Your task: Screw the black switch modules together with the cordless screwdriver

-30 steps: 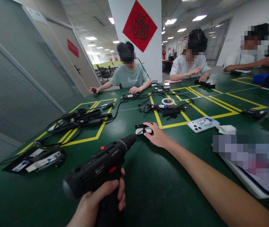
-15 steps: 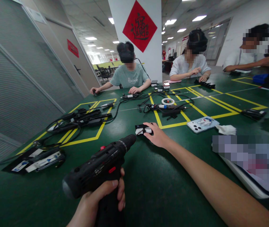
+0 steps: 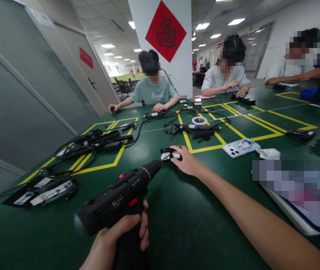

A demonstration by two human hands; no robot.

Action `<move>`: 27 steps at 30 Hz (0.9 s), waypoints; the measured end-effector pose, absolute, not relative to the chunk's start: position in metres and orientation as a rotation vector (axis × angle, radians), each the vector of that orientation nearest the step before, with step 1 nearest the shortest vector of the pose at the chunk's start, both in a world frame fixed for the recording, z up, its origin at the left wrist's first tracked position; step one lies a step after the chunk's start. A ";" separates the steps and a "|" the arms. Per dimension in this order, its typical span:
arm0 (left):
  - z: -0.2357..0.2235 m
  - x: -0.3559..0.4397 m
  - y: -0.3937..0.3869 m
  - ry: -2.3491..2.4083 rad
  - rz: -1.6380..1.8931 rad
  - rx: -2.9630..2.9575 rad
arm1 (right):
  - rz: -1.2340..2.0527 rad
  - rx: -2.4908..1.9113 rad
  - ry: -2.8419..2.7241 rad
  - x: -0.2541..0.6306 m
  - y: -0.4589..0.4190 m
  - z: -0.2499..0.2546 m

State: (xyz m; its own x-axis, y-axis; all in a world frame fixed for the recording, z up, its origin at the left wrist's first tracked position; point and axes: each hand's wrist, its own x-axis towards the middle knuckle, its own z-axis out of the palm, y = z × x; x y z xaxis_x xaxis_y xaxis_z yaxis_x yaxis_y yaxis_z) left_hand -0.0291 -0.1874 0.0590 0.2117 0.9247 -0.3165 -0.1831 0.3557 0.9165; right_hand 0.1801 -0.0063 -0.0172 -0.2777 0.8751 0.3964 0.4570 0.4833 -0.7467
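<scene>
My left hand is wrapped around the handle of a black cordless drill with red buttons. The drill points away and to the right, its thin bit reaching the near left part of a small black piece with white parts. Whether the bit touches it or sits in a screw is too small to tell. My right hand holds that piece against the green table, fingers over its far side and thumb at its near side. Part of the piece is hidden under the fingers.
Tangled black cables and devices lie at left, near a black pouch with white labels. Ahead are a soldering-iron-like tool and a white ring. A phone and a tissue lie right. Several people sit around the table.
Almost nothing differs. My hands, the drill and the small piece keep their places; at the right edge, another person's hand has shifted slightly.
</scene>
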 end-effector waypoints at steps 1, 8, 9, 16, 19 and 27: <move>0.059 -0.029 -0.187 1.067 0.924 0.882 | 0.647 -1.107 -1.906 0.180 -0.007 -0.017; 0.060 -0.027 -0.188 1.064 0.938 0.834 | 0.674 -1.125 -1.913 0.181 -0.008 -0.013; 0.061 -0.027 -0.188 1.066 0.938 0.827 | 0.675 -1.123 -1.913 0.181 -0.008 -0.013; 0.060 -0.027 -0.188 1.074 0.941 0.809 | 0.671 -1.129 -1.910 0.181 -0.008 -0.014; 0.059 -0.027 -0.188 1.084 0.941 0.815 | 0.668 -1.122 -1.908 0.180 -0.008 -0.014; 0.059 -0.027 -0.187 1.065 0.943 0.846 | 0.659 -1.114 -1.910 0.180 -0.008 -0.014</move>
